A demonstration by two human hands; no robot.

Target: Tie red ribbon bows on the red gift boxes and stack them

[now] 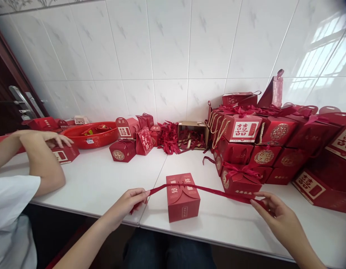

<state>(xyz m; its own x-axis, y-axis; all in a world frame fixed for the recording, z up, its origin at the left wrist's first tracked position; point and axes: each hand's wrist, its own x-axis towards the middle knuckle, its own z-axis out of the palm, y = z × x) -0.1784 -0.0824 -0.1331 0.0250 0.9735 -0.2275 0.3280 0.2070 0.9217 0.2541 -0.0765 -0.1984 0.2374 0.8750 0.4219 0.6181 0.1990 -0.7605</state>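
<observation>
Your left hand [127, 203] and right hand [271, 212] each pinch an end of the red ribbon [206, 189] stretched over the closed gift box [182, 197] at the table [100, 183] edge; the cardboard box [193, 135] apparently holds ribbons.

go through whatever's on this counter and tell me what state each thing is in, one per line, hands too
Small red cardboard gift box: closed, upright, ribbon across its top.
Long red ribbon: stretched taut between both hands.
Left hand: pinching one ribbon end.
Right hand: pinching the other end.
Brown cardboard box: open, holding red ribbons.
Red plastic basin: holding small items.
Stack of red gift boxes: closed, some ribbon-tied.
</observation>
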